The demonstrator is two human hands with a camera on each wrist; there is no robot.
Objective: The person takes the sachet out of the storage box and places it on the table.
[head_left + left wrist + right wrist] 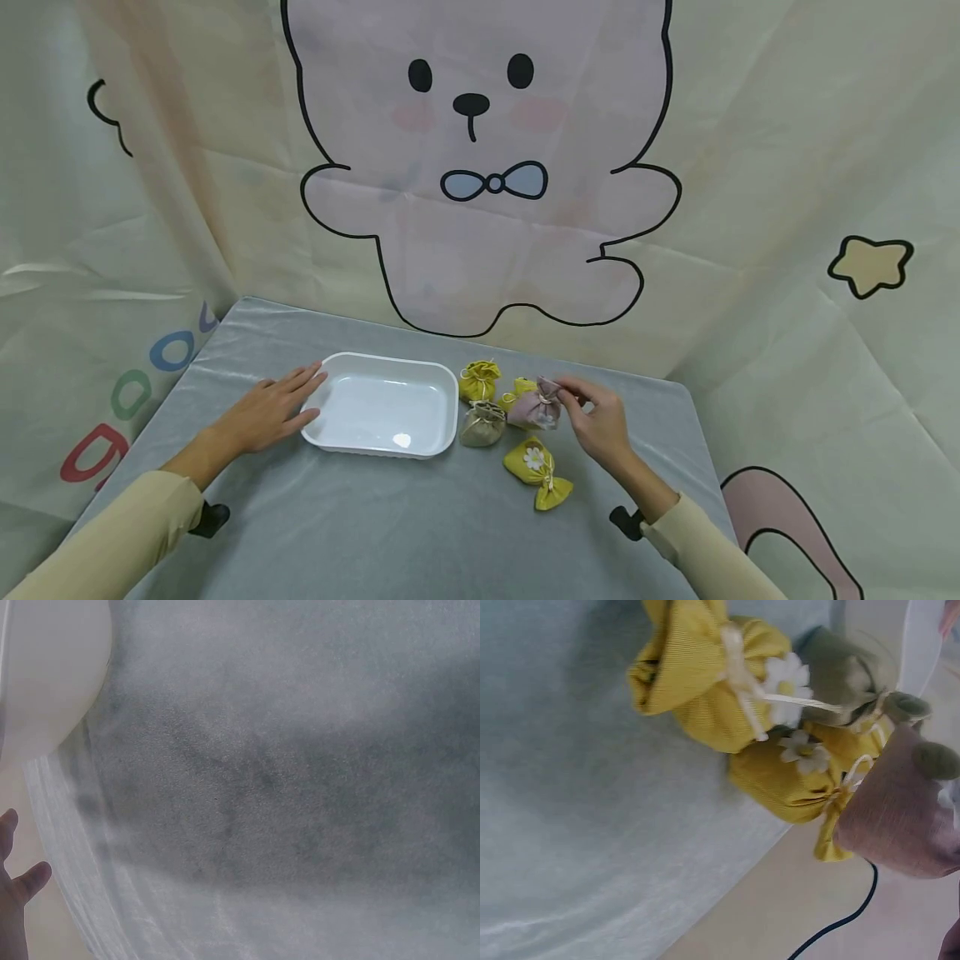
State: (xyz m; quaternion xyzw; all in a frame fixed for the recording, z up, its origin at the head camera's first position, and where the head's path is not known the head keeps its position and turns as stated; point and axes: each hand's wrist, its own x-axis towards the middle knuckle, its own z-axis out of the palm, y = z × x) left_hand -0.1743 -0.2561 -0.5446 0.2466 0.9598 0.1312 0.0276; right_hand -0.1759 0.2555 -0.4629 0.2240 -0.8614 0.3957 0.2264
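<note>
My right hand [602,419] pinches the gathered neck of a pink drawstring pouch [536,409]. In the right wrist view the pink pouch [900,806] overlaps a yellow pouch [791,778] with a white flower. A green-grey pouch [483,424] and another yellow pouch [479,382] sit to its left. Nearer the front lies a yellow pouch [532,463] with a daisy on it. My left hand [267,414] rests with fingers spread at the left rim of a white rectangular tray [379,450]. Only its fingertips [34,879] show in the left wrist view.
A grey-blue cloth [390,525] covers the table. Behind it hangs a fabric backdrop [720,250] with a printed bear. The tray stands just left of the pouches, its right wall close to them.
</note>
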